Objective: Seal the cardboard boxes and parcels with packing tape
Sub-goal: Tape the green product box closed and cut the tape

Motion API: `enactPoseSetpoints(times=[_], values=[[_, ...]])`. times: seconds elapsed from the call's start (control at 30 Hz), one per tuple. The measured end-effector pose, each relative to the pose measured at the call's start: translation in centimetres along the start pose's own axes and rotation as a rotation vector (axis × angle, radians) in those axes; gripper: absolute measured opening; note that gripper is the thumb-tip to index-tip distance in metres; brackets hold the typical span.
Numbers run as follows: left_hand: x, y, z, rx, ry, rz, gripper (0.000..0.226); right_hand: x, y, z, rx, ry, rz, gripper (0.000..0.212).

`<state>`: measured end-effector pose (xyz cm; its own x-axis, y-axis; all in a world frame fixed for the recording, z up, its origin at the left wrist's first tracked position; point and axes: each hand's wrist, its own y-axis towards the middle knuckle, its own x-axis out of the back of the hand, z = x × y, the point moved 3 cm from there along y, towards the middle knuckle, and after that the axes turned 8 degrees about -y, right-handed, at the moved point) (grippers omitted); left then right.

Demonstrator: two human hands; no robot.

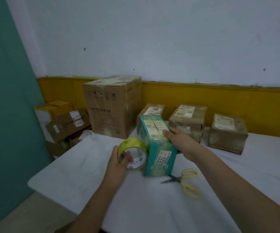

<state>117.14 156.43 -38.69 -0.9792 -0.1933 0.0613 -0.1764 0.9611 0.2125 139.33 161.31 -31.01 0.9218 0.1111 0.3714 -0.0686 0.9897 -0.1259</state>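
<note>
A teal parcel (154,148) with white labels stands on the white table (169,207) in the middle of the view. My right hand (180,140) grips its right side, thumb on the top label. Just left of the parcel, my left hand (119,163) holds a roll of yellow-green packing tape (133,153), fingers curled through its core. The roll touches the parcel's left face. I cannot tell whether a strip of tape runs onto the parcel.
Yellow-handled scissors (186,181) lie on the table just right of the parcel. Behind stand a large cardboard box (112,106) and three smaller taped brown boxes (186,121). More boxes (65,121) are stacked beyond the table's left edge.
</note>
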Motion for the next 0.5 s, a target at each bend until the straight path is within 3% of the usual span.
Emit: enactPoseSetpoints(times=[0.13, 0.2, 0.27, 0.37, 0.4, 0.5], values=[[-0.7, -0.9, 1.0, 0.057, 0.129, 0.301, 0.048, 2.7, 1.4, 1.1, 0.158, -0.315, -0.085, 0.034], [-1.4, -0.8, 1.0, 0.112, 0.139, 0.397, 0.044, 3.5, 2.0, 1.6, 0.285, -0.549, -0.167, 0.037], [-2.3, -0.3, 0.7, 0.135, 0.085, 0.426, 0.030, 4.2, 1.2, 1.1, 0.392, -0.709, -0.296, 0.037], [-3.3, -0.6, -2.4, 0.144, -0.062, 0.324, 0.052, 6.2, -1.2, -2.8, 0.441, -0.919, -0.481, 0.023], [-3.7, -0.6, -3.1, 0.165, -0.092, 0.318, 0.053, 6.8, -1.7, -4.9, 0.434, -1.029, -0.425, 0.021], [-4.8, 0.0, -4.6, 0.203, -0.054, 0.372, 0.058, 8.1, -1.7, -10.5, 0.385, -1.289, -0.031, 0.039]])
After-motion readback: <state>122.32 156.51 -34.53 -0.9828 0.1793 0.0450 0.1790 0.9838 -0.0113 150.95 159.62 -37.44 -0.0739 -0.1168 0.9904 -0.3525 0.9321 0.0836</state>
